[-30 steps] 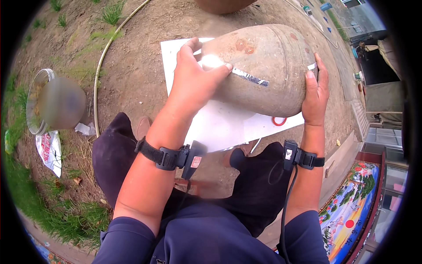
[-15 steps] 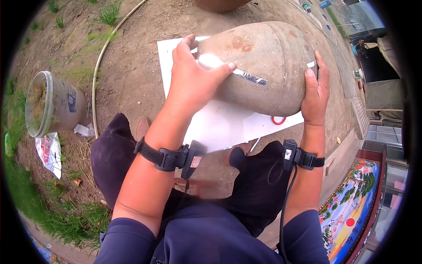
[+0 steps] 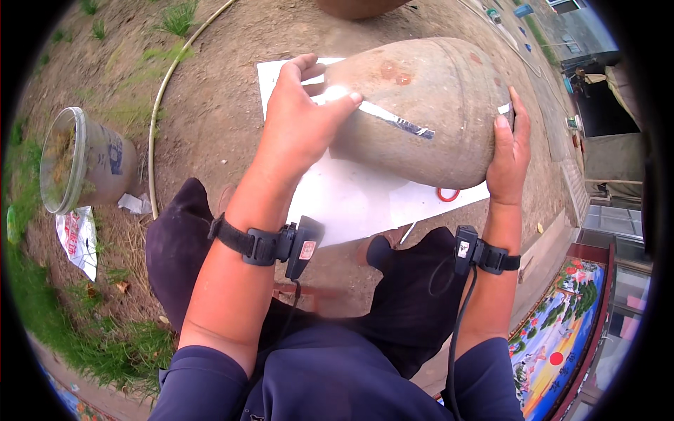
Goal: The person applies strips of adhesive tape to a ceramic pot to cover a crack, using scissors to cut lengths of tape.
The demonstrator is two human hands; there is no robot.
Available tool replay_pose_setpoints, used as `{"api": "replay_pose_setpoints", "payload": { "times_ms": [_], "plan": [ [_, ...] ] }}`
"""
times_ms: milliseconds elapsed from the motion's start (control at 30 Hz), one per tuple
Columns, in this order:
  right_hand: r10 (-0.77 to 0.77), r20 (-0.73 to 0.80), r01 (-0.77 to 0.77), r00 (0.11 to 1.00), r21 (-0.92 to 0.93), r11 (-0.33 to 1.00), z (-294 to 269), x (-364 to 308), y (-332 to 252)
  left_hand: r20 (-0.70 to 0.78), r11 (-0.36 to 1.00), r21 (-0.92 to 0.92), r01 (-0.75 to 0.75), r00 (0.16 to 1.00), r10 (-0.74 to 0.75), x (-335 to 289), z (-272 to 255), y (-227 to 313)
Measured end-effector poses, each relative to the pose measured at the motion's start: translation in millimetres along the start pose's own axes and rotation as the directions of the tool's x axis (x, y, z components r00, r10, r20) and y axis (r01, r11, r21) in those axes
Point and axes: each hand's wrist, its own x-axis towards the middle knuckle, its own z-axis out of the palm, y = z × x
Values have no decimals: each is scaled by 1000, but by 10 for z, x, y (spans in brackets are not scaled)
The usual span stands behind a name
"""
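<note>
A large grey-brown clay jar (image 3: 421,105) with reddish patches is held on its side between my two hands, over a white sheet (image 3: 337,210) on the ground. My left hand (image 3: 302,112) grips its left end, the thumb lying on top beside a shiny strip of tape (image 3: 404,125) stuck along the jar's side. My right hand (image 3: 510,154) cups the right end with bent fingers, next to a small pale piece of tape (image 3: 505,109). The fingers under the jar are hidden. A red ring (image 3: 447,194) lies on the sheet just below the jar.
A clear plastic bucket (image 3: 105,165) stands at the left by a crumpled wrapper (image 3: 77,242) and grass (image 3: 119,351). A pale hose (image 3: 156,119) runs along the dirt. Part of a brown round vessel (image 3: 361,5) shows at the far edge. A painted panel (image 3: 562,337) is at the lower right.
The jar sits slightly farther right in view. My left thumb has drawn back toward the jar's left end, leaving more of the tape strip visible. Both hands keep their hold.
</note>
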Motion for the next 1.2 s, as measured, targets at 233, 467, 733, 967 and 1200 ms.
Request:
{"api": "replay_pose_setpoints", "payload": {
  "times_ms": [233,467,733,967,1200],
  "plan": [
    [29,6,-29,1000,29,999,-9,1,1,46,974,-204,100,995,-93,44,-23,-47],
    [28,5,-28,1000,13,1000,8,15,-45,69,919,-369,138,990,-121,70,-71,-110],
    [42,7,-42,999,21,999,-13,-6,23,124,808,-531,255,967,-223,41,-34,-161],
    [39,34,-39,999,7,999,-8,35,5,98,702,-661,265,958,-270,9,49,-200],
    [31,34,-32,999,38,999,-1,41,45,61,639,-729,247,953,-298,-32,97,-248]
  ]
}}
